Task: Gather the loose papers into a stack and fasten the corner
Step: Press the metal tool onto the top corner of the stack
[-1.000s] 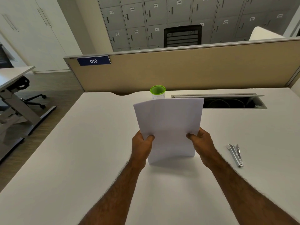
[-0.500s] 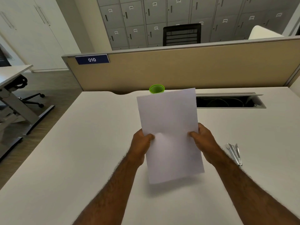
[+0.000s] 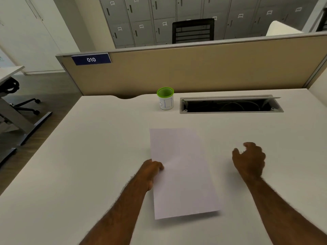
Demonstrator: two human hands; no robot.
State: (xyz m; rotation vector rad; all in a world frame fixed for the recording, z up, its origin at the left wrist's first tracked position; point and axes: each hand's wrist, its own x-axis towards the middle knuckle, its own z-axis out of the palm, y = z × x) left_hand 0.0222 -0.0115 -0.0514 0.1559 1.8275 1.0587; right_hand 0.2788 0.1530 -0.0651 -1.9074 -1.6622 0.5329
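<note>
Papers [image 3: 184, 174]: laid flat as one stack on the white desk [image 3: 88, 156], left edge gripped.
Left hand [image 3: 152, 171]: fingers clamped on that edge.
Right hand [image 3: 250, 160]: held off the papers, above the desk, fingers loosely curled, nothing held.
Green-rimmed cup [image 3: 165, 98]: stood behind the papers.

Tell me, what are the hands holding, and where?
The left hand holds the white stack of papers at the middle of its left edge. The right hand holds nothing, fingers loosely curled beside the stack.

Two bare, hairy forearms, no sleeves, rings or watch in view.
</note>
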